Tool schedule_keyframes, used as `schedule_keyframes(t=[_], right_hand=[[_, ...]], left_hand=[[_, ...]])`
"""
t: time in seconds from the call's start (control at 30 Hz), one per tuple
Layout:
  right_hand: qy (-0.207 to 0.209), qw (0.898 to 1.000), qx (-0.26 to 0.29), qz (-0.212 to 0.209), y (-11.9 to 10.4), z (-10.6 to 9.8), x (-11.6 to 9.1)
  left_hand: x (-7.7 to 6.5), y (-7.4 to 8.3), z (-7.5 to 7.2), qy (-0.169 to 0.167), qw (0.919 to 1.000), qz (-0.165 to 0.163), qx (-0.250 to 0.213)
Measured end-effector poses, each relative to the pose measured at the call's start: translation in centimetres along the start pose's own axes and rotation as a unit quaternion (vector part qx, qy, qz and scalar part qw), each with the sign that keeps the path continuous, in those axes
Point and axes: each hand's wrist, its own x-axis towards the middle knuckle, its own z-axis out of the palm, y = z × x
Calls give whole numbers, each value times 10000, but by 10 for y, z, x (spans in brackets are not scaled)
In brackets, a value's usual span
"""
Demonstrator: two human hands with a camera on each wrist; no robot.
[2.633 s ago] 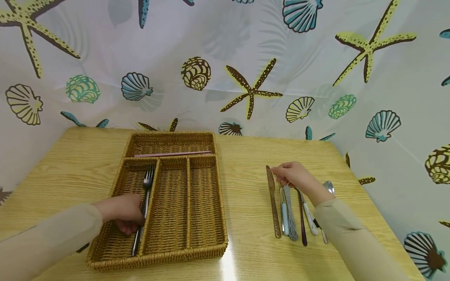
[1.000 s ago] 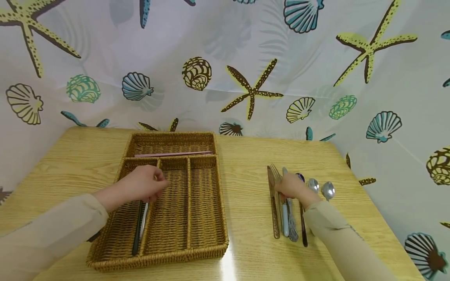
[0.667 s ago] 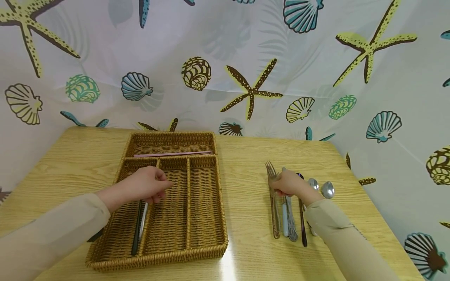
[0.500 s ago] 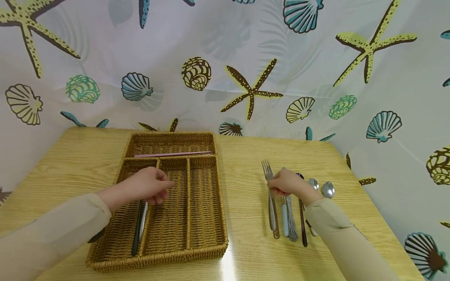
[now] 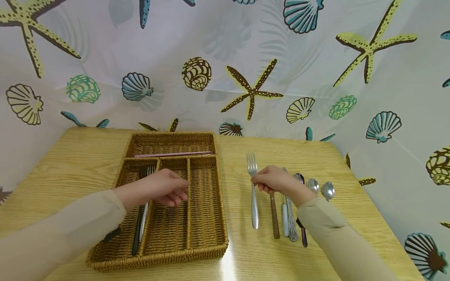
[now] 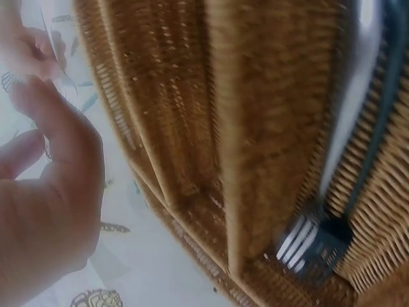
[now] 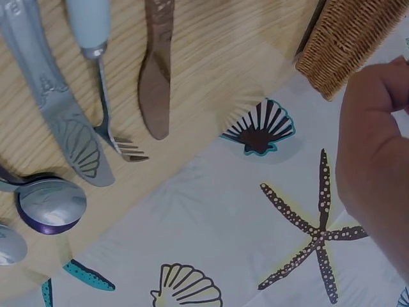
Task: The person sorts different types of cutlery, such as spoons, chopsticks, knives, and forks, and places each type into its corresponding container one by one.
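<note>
My right hand [image 5: 277, 181] pinches a silver fork [image 5: 254, 208] by its neck, tines pointing away, above the table right of a wicker cutlery tray [image 5: 183, 254]. Only the hand's back and thumb side show in the right wrist view; the held fork is hidden there. My left hand [image 5: 163, 187] hovers over the tray's middle compartment with loosely bent fingers and nothing in them. Below it, in the left compartment, lie a silver fork [image 6: 348, 134] and a dark fork [image 6: 377, 134], side by side. Pink chopsticks [image 5: 172, 154] lie in the back compartment.
Right of the tray are a brown knife [image 7: 154, 96], a blue-handled fork [image 7: 89, 25], an ornate silver knife [image 7: 70, 134] and several spoons, one silver spoon [image 5: 328, 190] outermost. A patterned cloth [image 5: 161, 47] hangs behind the table [image 5: 242, 230].
My right hand has picked the silver fork out of the cutlery row and carried it left. My left hand has let go of the forks in the tray, risen and moved right.
</note>
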Motion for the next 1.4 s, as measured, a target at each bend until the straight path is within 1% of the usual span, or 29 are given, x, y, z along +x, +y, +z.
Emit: schedule_keyframes(t=[0.17, 0.37, 0.57, 0.7, 0.83, 0.97, 1.07, 1.27, 1.4], right_hand=[[-144, 9991, 360, -147, -9, 7, 2], [-173, 9982, 483, -298, -20, 17, 4], [-253, 9961, 728, -433, -32, 26, 2], [-271, 9952, 826, -455, -39, 32, 1], [-266, 9944, 920, -456, -44, 37, 2], [-247, 9938, 987, -453, -47, 41, 3], [-243, 9937, 995, -454, -50, 44, 3], [-218, 9927, 1084, -477, -55, 52, 6], [-183, 9926, 1101, -472, -59, 58, 8]], left_hand=[[5, 4, 8, -113, 9998, -38, -140], [12, 7, 18, -176, 9998, -31, -121], [18, 10, 26, -227, 9997, -5, -130], [23, 13, 34, -253, 9996, 65, -50], [26, 17, 40, -307, 9994, 124, 131], [27, 20, 43, -365, 9986, 206, 320], [27, 20, 45, -369, 9984, 226, 355], [28, 19, 48, -326, 9988, 293, 212], [29, 18, 49, -193, 9992, 323, 124]])
